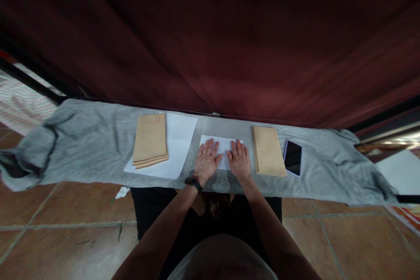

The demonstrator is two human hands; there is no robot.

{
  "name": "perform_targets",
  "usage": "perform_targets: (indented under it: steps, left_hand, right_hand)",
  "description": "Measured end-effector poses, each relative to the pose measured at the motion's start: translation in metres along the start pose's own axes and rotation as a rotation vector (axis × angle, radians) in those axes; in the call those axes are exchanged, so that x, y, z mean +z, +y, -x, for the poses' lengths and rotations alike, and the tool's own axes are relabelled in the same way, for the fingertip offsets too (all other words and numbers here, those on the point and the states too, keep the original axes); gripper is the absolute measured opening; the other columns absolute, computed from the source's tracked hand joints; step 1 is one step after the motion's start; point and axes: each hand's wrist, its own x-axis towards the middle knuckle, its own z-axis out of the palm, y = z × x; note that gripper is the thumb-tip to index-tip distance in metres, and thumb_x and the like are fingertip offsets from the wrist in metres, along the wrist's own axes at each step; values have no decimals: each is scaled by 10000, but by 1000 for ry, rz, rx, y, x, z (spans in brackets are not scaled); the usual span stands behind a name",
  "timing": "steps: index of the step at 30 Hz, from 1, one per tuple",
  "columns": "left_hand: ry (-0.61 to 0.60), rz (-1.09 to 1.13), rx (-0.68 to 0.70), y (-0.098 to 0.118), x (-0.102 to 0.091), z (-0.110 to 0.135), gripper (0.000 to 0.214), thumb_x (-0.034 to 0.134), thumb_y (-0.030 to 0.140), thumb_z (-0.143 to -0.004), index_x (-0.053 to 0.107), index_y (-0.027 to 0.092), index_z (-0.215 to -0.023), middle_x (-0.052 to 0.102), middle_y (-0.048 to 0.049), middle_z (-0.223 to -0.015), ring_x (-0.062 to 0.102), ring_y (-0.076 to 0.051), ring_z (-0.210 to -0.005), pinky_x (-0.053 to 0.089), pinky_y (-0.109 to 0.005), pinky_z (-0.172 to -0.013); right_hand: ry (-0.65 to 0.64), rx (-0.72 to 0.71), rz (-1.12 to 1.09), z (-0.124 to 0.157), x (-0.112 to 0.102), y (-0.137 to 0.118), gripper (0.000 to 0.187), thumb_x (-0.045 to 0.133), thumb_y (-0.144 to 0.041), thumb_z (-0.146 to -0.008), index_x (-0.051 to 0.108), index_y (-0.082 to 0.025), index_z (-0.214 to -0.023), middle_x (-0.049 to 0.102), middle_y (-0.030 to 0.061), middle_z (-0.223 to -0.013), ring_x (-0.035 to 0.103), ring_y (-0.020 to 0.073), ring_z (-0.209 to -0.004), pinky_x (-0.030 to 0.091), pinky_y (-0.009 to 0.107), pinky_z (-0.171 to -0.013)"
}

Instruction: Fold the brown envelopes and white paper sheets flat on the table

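Grey cloth under everything, white sheet left of the left hand with brown envelopes on it, second envelope stack just right of the right hand. Smaller white paper partly under both hands, lying flat, gripping nothing. Phone further right.

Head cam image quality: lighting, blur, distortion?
Head view, lighting: maroon cloth falls to near-black toward the top; floor tiles show a pale sheen lower left. Head view, blur: left hand and right hand fairly clear, striped cloth at left edge smeared. Head view, distortion: outer edges look stretched, likely wide-angle.
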Motion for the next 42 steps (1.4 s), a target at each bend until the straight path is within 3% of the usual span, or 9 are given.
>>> perform_targets:
  steps: [18,32,42]
  left_hand:
    - [-14,7,-26,1,-1,2,606,354,468,-1039,346,193,-1580,265,-96,-1669,214,-262,-1554,166,-476,-1274]
    - [10,-50,-45,-3,-9,18,626,307,408,-1046,314,72,-1575,286,-172,-1643,215,-280,-1551,158,-503,-1276]
    - [-54,42,244,16,-10,12,561,358,400,-1046,385,163,-1554,353,-89,-1637,239,-242,-1548,176,-480,-1279]
  right_hand:
    - [30,12,3,7,-1,9,589,367,-429,-1067,376,-110,-1562,378,201,-1605,376,317,-1470,284,511,-1190]
    - [2,24,-23,6,-7,6,585,346,-414,-1067,381,-98,-1558,372,199,-1610,355,321,-1480,272,519,-1193]
    - [-31,25,-32,6,-9,6,604,364,-424,-1060,349,-108,-1575,343,200,-1624,346,325,-1484,276,523,-1188]
